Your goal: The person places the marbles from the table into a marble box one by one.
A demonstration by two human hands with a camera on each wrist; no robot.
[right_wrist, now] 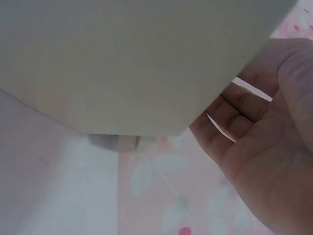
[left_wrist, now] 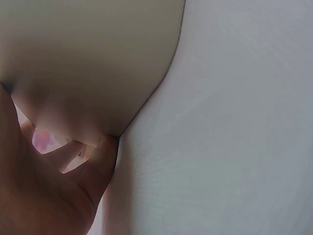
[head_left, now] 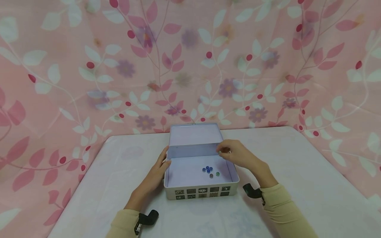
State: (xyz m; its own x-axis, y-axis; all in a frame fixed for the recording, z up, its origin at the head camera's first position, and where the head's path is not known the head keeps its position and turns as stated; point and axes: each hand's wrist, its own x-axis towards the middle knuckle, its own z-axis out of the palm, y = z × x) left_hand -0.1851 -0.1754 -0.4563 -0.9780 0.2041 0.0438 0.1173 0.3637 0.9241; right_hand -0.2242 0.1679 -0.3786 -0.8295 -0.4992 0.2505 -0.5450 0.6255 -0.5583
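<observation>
A rectangular tin box (head_left: 202,192) with its lid (head_left: 194,134) raised stands on the table. Inside, several blue marbles (head_left: 208,171) lie close together, with a green marble (head_left: 217,174) and a brownish marble (head_left: 211,176) beside them. My left hand (head_left: 154,175) grips the box's left side, thumb at the rim and fingers along the outer wall; in the left wrist view its fingers (left_wrist: 100,161) touch that wall. Over the right rim, my right hand (head_left: 238,154) pinches a small greenish marble (head_left: 220,152) between thumb and index finger. The right wrist view shows its other fingers beside the box wall.
A white cloth covers the table (head_left: 134,158). Behind its far edge hangs a pink curtain (head_left: 190,66) with leaves and flowers. Dark wrist cameras sit at the left sleeve (head_left: 123,223) and the right sleeve (head_left: 282,205). Small dark pictures decorate the box front.
</observation>
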